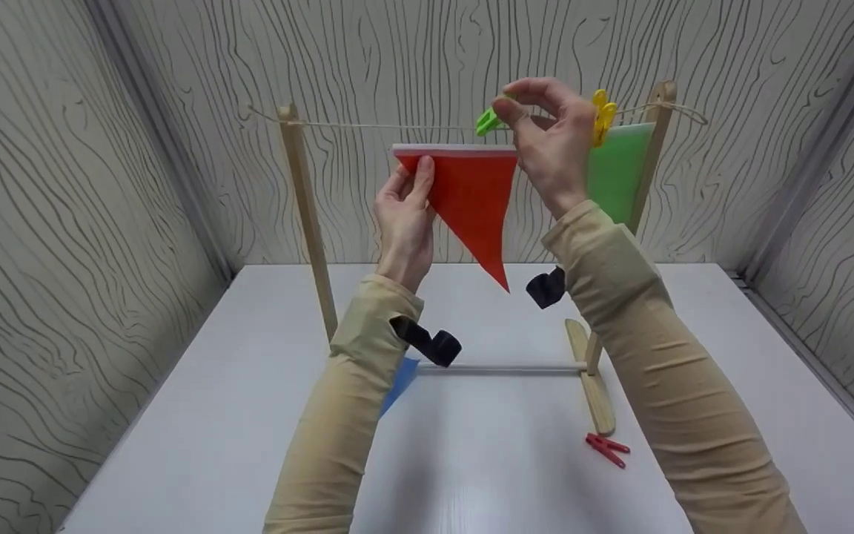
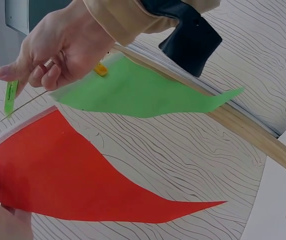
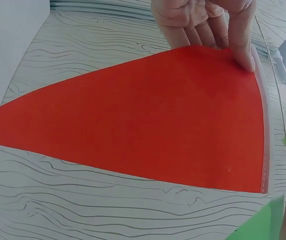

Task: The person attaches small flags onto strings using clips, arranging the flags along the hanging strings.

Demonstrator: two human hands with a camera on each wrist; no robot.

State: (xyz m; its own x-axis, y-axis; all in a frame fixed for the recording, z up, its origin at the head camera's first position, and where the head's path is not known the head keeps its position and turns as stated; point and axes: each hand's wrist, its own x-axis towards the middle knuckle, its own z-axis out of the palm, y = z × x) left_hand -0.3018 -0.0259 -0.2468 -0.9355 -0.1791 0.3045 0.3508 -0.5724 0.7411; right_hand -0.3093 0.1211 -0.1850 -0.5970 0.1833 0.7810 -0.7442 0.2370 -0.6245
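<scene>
A red triangular pennant point(image 1: 475, 189) with a white top band hangs from my left hand point(image 1: 408, 211), thumb in front and fingers behind its upper left corner. My right hand point(image 1: 553, 137) pinches a light green clothespin point(image 1: 488, 121) between thumb and fingertips, close to the string point(image 1: 375, 126). In the left wrist view the clothespin point(image 2: 10, 97) points down at the string. The pennant's white band lies just below the string. Right of my right hand, a green pennant point(image 1: 620, 174) hangs by the right post, with a yellow clothespin point(image 1: 603, 119) at its top.
The string runs between a left wooden post point(image 1: 308, 222) and a right wooden post point(image 1: 653, 148). A white rod point(image 1: 501, 368) joins the stand low down, at a wooden foot point(image 1: 599, 400). A red clothespin point(image 1: 608, 449) lies on the white table point(image 1: 486, 460). Blue material point(image 1: 399, 382) shows behind my left sleeve.
</scene>
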